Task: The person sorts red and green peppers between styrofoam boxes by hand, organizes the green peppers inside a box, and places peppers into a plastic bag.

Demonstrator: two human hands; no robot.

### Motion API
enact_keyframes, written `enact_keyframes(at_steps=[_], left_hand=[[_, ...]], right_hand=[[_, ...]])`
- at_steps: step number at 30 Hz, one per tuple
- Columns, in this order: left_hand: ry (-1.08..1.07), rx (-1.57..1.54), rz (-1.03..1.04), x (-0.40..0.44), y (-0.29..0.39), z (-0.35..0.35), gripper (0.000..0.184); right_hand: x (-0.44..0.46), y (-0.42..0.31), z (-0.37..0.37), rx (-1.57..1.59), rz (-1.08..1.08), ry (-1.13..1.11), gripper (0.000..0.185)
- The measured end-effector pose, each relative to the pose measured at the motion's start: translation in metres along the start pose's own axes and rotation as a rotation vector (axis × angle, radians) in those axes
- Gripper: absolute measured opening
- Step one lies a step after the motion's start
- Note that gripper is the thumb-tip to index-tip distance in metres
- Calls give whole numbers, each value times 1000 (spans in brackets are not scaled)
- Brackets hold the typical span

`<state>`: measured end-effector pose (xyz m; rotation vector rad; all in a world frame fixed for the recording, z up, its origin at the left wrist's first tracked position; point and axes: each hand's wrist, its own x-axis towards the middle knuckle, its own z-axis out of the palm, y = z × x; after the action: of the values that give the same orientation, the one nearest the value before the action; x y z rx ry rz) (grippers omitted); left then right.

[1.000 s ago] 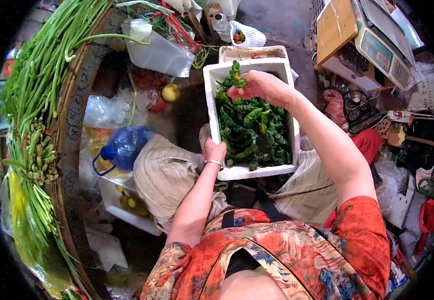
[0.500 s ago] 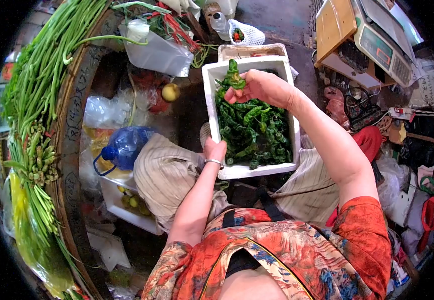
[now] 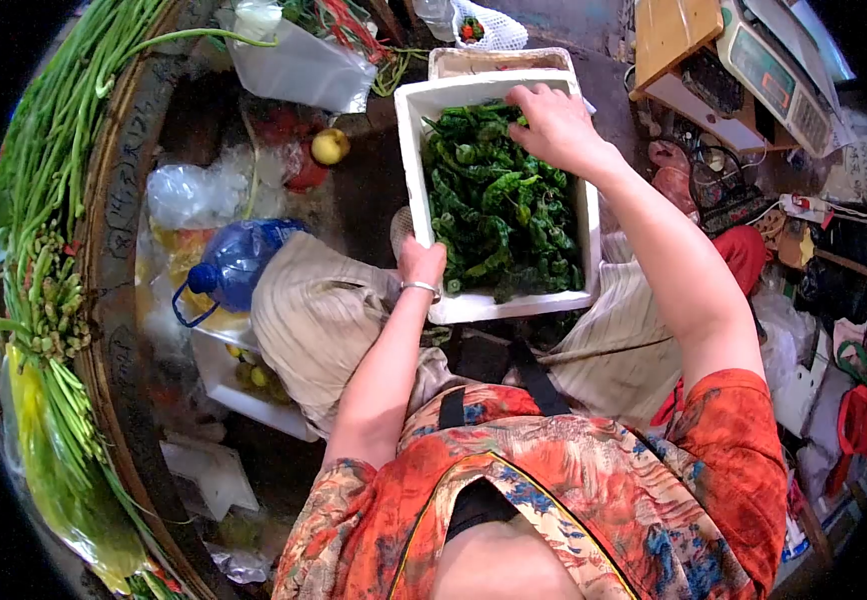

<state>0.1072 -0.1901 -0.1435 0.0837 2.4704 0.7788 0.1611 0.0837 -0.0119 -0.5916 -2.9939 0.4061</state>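
A white foam box (image 3: 588, 230) full of wrinkled dark-green peppers (image 3: 499, 210) rests across my lap. My left hand (image 3: 422, 264) is closed on its near-left wall, and a bracelet circles that wrist. Over the far right corner of the box reaches my right hand (image 3: 559, 125), palm down. Its thumb and fingertips are apart at the far edge of the peppers, and no pepper shows between them. The underside of that hand is hidden.
Behind the box sits another pale box (image 3: 499, 62). To the left are a blue water jug (image 3: 244, 262), a yellow round fruit (image 3: 331, 147) and a ledge with long green beans (image 3: 49, 130). A scale (image 3: 769, 75) stands at upper right.
The yellowish-green pepper that my right hand held up is out of sight. That hand has moved to the right and toward the box's far rim, its fingers now apart. My left hand keeps its grip.
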Motion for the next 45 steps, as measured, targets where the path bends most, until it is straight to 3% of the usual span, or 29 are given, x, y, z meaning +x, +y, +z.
enact_keyframes(at_steps=[1,4,9,12,16,22,33,45], left_hand=[[8,3,-4,0,1,0,42],[-2,-56,-6,5,-7,5,42],[-2,-63,4,3,-6,4,41],[-10,-32,-11,4,-5,3,40],[-22,-51,-28,6,-8,5,40],[-32,-26,-38,5,-9,5,35],[-43,-51,-40,1,-1,0,36],[-5,-31,-1,3,-5,3,34]], right_hand=[[-1,3,1,-1,1,-2,36],[1,6,5,196,2,-297,33],[-3,4,27,44,-79,-610,31],[-12,-8,38,-92,-66,-660,22],[-22,-2,62,-141,-111,-523,17],[-6,-13,31,-66,-104,-750,17],[7,-4,17,271,-216,-376,19],[4,-7,20,275,-108,-305,17]])
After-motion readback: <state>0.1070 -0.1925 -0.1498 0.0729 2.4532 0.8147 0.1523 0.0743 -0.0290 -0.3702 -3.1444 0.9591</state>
